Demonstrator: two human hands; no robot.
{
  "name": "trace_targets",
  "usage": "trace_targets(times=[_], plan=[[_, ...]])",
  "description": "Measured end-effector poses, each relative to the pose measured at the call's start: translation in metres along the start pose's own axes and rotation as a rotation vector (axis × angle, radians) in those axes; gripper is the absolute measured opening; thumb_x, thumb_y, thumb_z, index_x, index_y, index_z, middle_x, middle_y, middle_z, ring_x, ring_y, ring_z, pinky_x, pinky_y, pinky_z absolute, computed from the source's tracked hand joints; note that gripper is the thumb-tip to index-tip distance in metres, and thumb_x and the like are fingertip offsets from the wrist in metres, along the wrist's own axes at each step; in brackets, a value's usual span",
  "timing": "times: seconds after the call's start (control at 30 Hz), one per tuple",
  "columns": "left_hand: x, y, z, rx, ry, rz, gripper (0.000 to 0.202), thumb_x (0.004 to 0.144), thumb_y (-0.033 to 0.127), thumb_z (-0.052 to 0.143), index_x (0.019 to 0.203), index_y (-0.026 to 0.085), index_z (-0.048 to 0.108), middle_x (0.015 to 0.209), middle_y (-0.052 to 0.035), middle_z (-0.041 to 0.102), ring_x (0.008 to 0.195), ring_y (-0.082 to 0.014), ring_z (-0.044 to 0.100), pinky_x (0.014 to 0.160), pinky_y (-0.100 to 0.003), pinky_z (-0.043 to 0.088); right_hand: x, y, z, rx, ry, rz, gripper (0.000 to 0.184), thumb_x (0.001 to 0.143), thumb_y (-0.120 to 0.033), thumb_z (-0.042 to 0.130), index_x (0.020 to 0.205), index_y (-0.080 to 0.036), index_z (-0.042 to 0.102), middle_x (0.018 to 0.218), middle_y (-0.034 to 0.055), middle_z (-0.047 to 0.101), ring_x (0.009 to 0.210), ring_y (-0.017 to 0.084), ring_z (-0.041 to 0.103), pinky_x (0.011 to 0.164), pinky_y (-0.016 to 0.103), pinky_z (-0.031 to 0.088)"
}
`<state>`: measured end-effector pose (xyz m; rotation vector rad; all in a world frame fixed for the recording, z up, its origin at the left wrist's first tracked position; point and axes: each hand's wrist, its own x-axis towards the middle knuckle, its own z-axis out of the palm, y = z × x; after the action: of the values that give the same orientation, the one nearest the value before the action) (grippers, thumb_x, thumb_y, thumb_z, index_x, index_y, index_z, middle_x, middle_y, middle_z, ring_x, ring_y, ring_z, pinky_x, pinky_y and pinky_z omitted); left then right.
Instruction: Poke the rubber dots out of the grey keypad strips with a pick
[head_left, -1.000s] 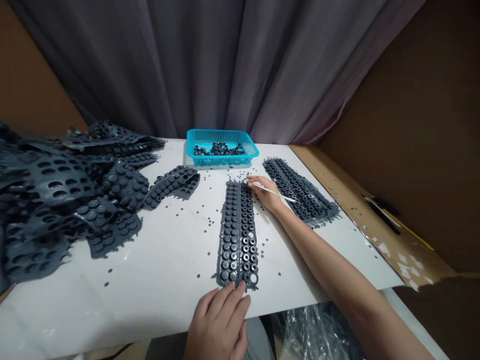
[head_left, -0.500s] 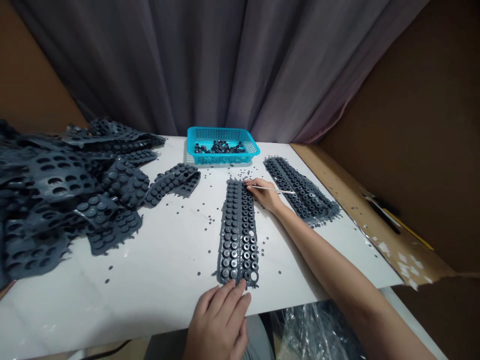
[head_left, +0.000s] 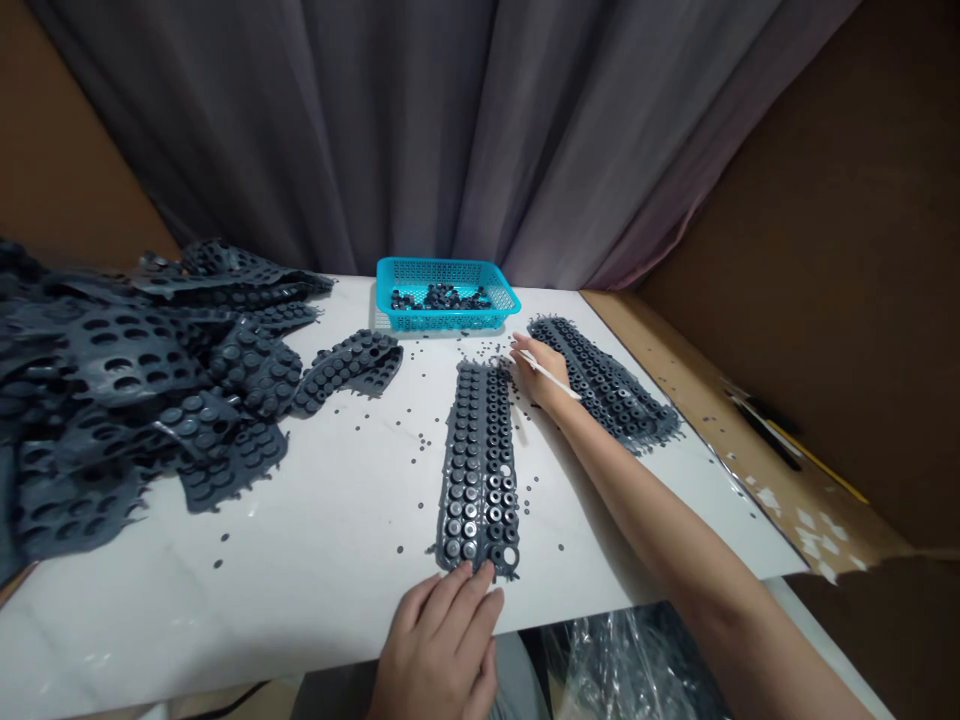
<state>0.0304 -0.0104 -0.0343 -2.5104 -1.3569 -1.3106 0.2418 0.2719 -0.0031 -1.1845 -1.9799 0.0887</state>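
Observation:
A dark grey rubber sheet (head_left: 471, 455) with rows of round moulded parts lies lengthwise before me; two holes on its right side show white table. At its near edge, the extended fingertips of my left hand (head_left: 442, 635) rest flat, holding nothing. My right hand (head_left: 544, 378) is closed on a thin white stick (head_left: 556, 380), just right of the sheet's far end. Its fingers are apart from the sheet. The stick's working tip is too small to make out.
Farther back stands a turquoise basket (head_left: 450, 318) with loose black parts. A second rubber sheet (head_left: 600, 385) lies at right, and a heap of similar sheets (head_left: 142, 350) covers the left. Tiny dark discs dot the white table (head_left: 322, 560). Pens (head_left: 780, 430) lie on the right-hand board.
My right hand has lifted off the sheet's far end and moved slightly right and away from me, the stick now tilted more steeply. My left hand stays put.

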Motion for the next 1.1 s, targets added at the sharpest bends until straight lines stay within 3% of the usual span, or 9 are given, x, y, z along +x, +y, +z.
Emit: trace_targets(times=[0.07,0.13,0.23,0.33,0.47,0.6,0.77,1.1], plan=[[0.000,0.000,-0.001,0.005,-0.008,0.000,0.025,0.083,0.021,0.054,0.103,0.022,0.068,0.114,0.0010,0.070,0.104,-0.0156,0.060,0.090,-0.029,0.038,-0.005,-0.019,-0.010,0.020,0.079,0.000,0.018,0.089,-0.034,0.053,0.088,-0.020,0.065,0.112,0.0114,0.068,0.105,0.026,0.063,0.094,0.043,0.048],[0.000,0.000,-0.003,0.014,-0.026,0.003,0.025,0.083,0.021,0.055,0.105,0.022,0.067,0.116,0.0008,0.069,0.106,-0.0156,0.059,0.092,-0.029,0.037,-0.018,-0.045,-0.021,0.076,0.137,0.032,0.018,0.087,-0.036,0.057,0.085,-0.020,0.066,0.099,0.0100,0.070,0.095,0.025,0.065,0.086,0.041,0.051],[-0.002,0.001,-0.006,0.021,-0.067,0.011,0.026,0.084,0.021,0.054,0.107,0.021,0.066,0.120,-0.0003,0.067,0.110,-0.0163,0.056,0.095,-0.030,0.036,-0.050,-0.090,-0.037,0.219,0.040,0.177,0.016,0.085,-0.034,0.061,0.083,-0.020,0.068,0.077,0.0053,0.070,0.071,0.021,0.066,0.067,0.034,0.054],[-0.004,0.002,-0.008,0.021,-0.089,-0.001,0.025,0.085,0.021,0.054,0.107,0.021,0.066,0.122,-0.0017,0.066,0.113,-0.0175,0.056,0.098,-0.032,0.035,-0.093,-0.133,-0.049,0.367,-0.099,0.335,0.008,0.082,-0.028,0.064,0.082,-0.023,0.070,0.077,0.0037,0.072,0.070,0.020,0.068,0.061,0.031,0.055],[-0.006,0.004,-0.009,0.021,-0.092,-0.026,0.025,0.086,0.021,0.052,0.107,0.020,0.066,0.117,-0.0028,0.067,0.111,-0.0178,0.058,0.099,-0.033,0.036,-0.142,-0.171,-0.054,0.465,-0.100,0.252,0.009,0.081,-0.020,0.064,0.084,-0.027,0.070,0.075,0.0036,0.071,0.066,0.019,0.068,0.057,0.030,0.056],[-0.005,0.005,-0.013,-0.005,-0.088,-0.021,0.025,0.086,0.017,0.050,0.105,0.018,0.065,0.109,-0.0042,0.069,0.107,-0.0184,0.060,0.100,-0.033,0.037,-0.163,-0.180,-0.052,0.464,-0.118,0.074,0.021,0.080,-0.014,0.064,0.094,-0.029,0.069,0.088,0.0063,0.072,0.081,0.021,0.069,0.068,0.034,0.059],[-0.002,0.004,-0.017,-0.006,-0.065,-0.035,0.023,0.085,0.015,0.048,0.101,0.016,0.065,0.106,-0.0054,0.070,0.107,-0.0192,0.061,0.100,-0.034,0.039,-0.166,-0.174,-0.048,0.425,-0.172,-0.097,0.025,0.081,-0.015,0.064,0.101,-0.029,0.067,0.097,0.0069,0.074,0.088,0.022,0.070,0.080,0.041,0.057],[0.000,0.005,-0.019,0.015,-0.052,-0.048,0.021,0.084,0.014,0.048,0.095,0.017,0.066,0.101,-0.0057,0.071,0.103,-0.0191,0.063,0.092,-0.033,0.044,-0.171,-0.172,-0.045,0.383,-0.162,-0.131,0.029,0.080,-0.014,0.065,0.105,-0.029,0.066,0.099,0.0070,0.074,0.091,0.023,0.070,0.084,0.044,0.056]])
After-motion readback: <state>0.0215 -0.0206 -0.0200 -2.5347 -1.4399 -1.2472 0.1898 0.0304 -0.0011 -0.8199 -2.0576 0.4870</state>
